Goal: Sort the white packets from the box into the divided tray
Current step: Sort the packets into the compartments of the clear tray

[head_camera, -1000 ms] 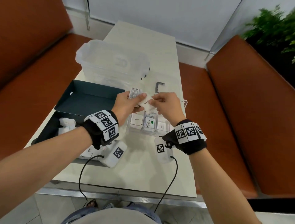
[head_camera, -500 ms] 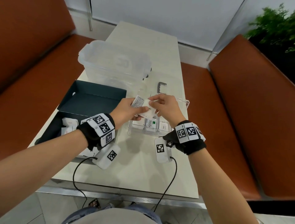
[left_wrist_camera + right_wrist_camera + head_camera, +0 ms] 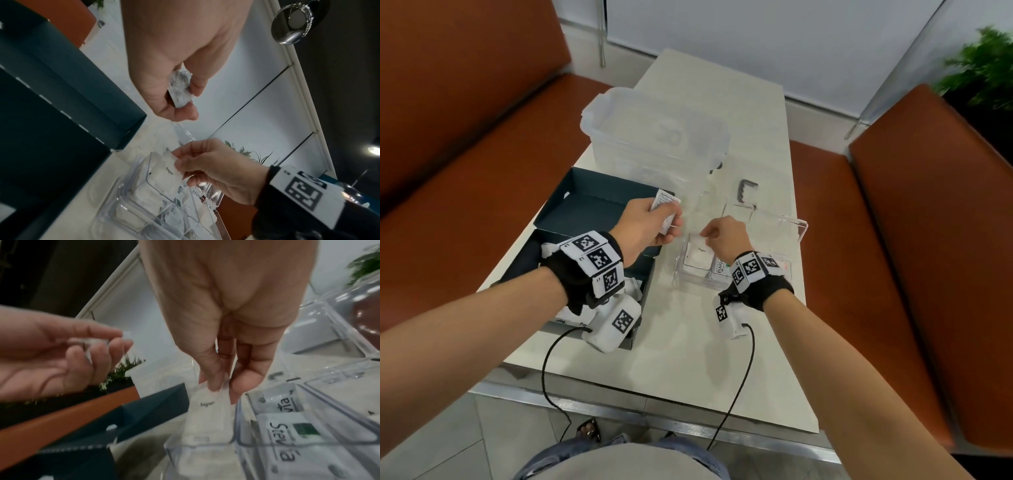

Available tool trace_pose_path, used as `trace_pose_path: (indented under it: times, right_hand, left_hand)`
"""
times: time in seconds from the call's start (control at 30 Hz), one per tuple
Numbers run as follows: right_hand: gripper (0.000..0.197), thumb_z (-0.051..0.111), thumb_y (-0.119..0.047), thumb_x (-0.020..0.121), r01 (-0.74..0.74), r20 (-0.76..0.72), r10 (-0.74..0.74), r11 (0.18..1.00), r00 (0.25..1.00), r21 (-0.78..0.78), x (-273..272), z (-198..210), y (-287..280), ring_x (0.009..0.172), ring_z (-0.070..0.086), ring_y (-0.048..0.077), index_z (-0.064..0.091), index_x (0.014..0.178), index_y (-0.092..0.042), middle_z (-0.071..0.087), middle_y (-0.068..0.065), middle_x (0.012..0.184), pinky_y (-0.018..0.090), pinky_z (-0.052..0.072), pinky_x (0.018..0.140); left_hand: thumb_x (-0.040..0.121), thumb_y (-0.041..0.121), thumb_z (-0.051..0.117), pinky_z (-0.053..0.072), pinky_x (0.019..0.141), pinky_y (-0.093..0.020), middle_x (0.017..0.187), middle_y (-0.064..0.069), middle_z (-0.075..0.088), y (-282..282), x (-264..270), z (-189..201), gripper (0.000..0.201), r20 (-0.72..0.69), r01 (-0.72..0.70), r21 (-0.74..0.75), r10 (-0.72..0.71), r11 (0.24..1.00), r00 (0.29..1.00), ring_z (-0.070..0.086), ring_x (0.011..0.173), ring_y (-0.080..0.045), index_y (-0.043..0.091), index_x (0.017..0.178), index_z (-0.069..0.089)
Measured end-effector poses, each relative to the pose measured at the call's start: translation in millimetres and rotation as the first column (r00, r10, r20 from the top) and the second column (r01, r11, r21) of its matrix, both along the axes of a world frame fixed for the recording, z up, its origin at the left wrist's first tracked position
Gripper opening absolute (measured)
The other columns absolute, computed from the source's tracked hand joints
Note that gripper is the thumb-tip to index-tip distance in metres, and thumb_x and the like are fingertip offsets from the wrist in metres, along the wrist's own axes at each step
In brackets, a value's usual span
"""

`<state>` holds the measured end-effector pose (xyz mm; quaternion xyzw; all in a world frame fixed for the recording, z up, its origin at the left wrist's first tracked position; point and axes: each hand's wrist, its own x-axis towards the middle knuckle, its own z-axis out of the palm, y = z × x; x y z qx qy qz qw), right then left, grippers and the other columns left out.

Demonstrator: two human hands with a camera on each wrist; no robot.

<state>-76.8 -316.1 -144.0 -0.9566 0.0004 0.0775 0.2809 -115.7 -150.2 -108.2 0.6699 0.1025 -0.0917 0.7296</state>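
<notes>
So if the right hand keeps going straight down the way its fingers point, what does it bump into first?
Probably the floor of the clear plastic divided tray's left compartment: the right hand pinches a white Sugar packet already dipping into it. Depth is unclear.

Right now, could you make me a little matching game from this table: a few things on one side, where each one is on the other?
Things:
1. Sugar packet
2. Stevia packets
3. Left hand
4. Hex key

Places:
A. on the bare table beyond the tray
B. over the dark box, holding packets
C. pinched by the right hand over the tray's leftmost compartment
D. lying in the next compartment to the right

Pairs: 1-C, 2-D, 3-B, 4-A
</notes>
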Motion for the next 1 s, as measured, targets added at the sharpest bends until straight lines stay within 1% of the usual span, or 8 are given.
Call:
trace_pose_path:
  times: [0.13, 0.3, 0.53, 0.63, 0.73, 0.8, 0.9, 1.0]
  right_hand:
    - [0.028, 0.050, 0.003, 0.086, 0.013, -0.011, -0.013, 0.998, 1.000, -0.056, -1, -12, 9, 0.099, 0.063, 0.029, 0.072, 0.093, -0.014, 0.068, 0.011, 0.105, 0.037, 0.049, 0.092]
    - [0.021, 0.056, -0.009, 0.088, -0.011, 0.084, 0.036, 0.958, 0.996, -0.286, -2, -22, 11, 0.107, 0.056, 0.027, 0.069, 0.100, -0.021, 0.069, 0.001, 0.104, 0.038, 0.033, 0.094]
    - [0.014, 0.067, -0.026, 0.085, -0.082, 0.159, 0.171, 0.888, 0.972, -0.453, -9, -24, 9, 0.103, 0.051, 0.024, 0.068, 0.099, -0.031, 0.068, -0.006, 0.100, 0.041, 0.031, 0.088]
    - [0.019, 0.064, -0.029, 0.087, -0.114, 0.088, 0.174, 0.878, 0.981, -0.465, -11, -25, 10, 0.106, 0.052, 0.023, 0.066, 0.105, -0.035, 0.069, -0.008, 0.102, 0.042, 0.030, 0.091]
    - [0.021, 0.060, -0.030, 0.089, -0.139, 0.070, 0.194, 0.871, 0.978, -0.471, -13, -20, 8, 0.108, 0.052, 0.022, 0.065, 0.108, -0.036, 0.068, -0.008, 0.105, 0.041, 0.030, 0.093]
    - [0.022, 0.058, -0.029, 0.090, -0.124, 0.066, 0.162, 0.912, 0.985, -0.392, -14, -12, 0, 0.109, 0.054, 0.022, 0.066, 0.110, -0.034, 0.068, -0.007, 0.106, 0.040, 0.031, 0.094]
    - [0.019, 0.058, -0.022, 0.091, -0.007, 0.139, 0.014, 0.999, 0.990, -0.049, -15, 9, -23, 0.099, 0.063, 0.019, 0.071, 0.104, -0.023, 0.071, -0.001, 0.102, 0.034, 0.043, 0.092]
    - [0.017, 0.057, -0.020, 0.093, 0.087, 0.157, -0.138, 0.951, 0.978, 0.297, -19, 33, -48, 0.066, 0.063, 0.006, 0.072, 0.098, -0.012, 0.073, 0.006, 0.086, 0.015, 0.047, 0.064]
  left_hand:
    - [0.098, 0.021, 0.055, 0.053, 0.058, -0.020, 0.082, -0.008, 0.064, 1, -3, 0, 0.020, -0.004, -0.012, -0.006, 0.012, 1.000, 1.000, 0.060, 0.063, -0.013, 0.004, 0.098, 0.064]
    - [0.101, 0.030, 0.047, 0.055, 0.059, -0.021, 0.084, -0.009, 0.065, 2, -5, 5, 0.033, -0.076, -0.010, -0.109, 0.001, 0.994, 0.997, 0.062, 0.064, -0.014, 0.002, 0.105, 0.064]
    - [0.105, 0.025, 0.029, 0.056, 0.081, -0.032, 0.110, -0.020, 0.066, 0, -8, 11, 0.038, -0.165, -0.007, -0.259, -0.037, 0.966, 0.986, 0.067, 0.093, -0.026, 0.004, 0.107, 0.061]
    - [0.104, 0.026, 0.029, 0.054, 0.075, -0.029, 0.108, -0.019, 0.067, -4, -7, 11, 0.041, -0.181, 0.008, -0.245, -0.054, 0.970, 0.982, 0.066, 0.084, -0.022, 0.002, 0.116, 0.060]
    - [0.104, 0.028, 0.029, 0.047, 0.067, -0.026, 0.091, -0.012, 0.065, -13, -5, 13, 0.043, -0.189, 0.025, -0.216, -0.067, 0.976, 0.980, 0.058, 0.069, -0.016, 0.002, 0.120, 0.059]
    - [0.104, 0.028, 0.029, 0.046, 0.066, -0.026, 0.085, -0.009, 0.063, -19, -3, 15, 0.041, -0.197, 0.044, -0.200, -0.084, 0.979, 0.977, 0.055, 0.066, -0.015, 0.003, 0.118, 0.059]
    - [0.103, 0.027, 0.032, 0.046, 0.067, -0.025, 0.085, -0.005, 0.061, -31, 3, 16, 0.037, -0.174, 0.088, -0.117, -0.108, 0.989, 0.979, 0.054, 0.068, -0.013, 0.007, 0.118, 0.059]
    - [0.101, 0.031, 0.035, 0.045, 0.075, -0.026, 0.099, -0.003, 0.057, -50, 12, 14, 0.036, -0.117, 0.145, 0.115, -0.132, 0.983, 0.984, 0.053, 0.081, -0.011, 0.015, 0.119, 0.061]
